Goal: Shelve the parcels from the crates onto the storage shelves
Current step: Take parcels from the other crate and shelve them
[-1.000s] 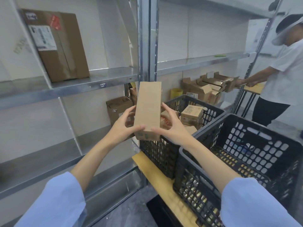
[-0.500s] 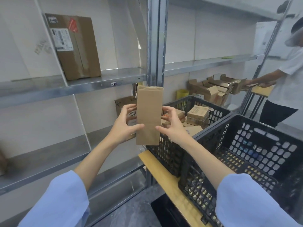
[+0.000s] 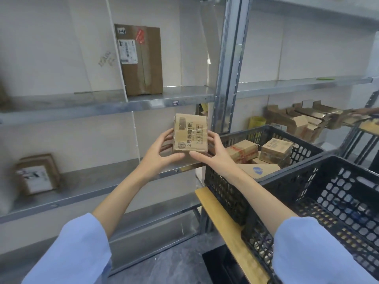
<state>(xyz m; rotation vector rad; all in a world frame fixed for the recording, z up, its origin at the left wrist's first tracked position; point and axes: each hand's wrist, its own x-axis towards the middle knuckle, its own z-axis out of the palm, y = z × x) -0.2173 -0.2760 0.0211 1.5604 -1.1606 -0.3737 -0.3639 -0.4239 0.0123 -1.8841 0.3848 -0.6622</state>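
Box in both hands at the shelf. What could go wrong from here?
Left hand and right hand grip the box only at its lower half, so it could tip or slip. The post stands close on its right; a sideways swing might clip it.

Head camera looks forward and down, near shelves.

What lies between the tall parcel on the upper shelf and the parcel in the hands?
The head view shows the upper shelf's metal front edge with a small label.
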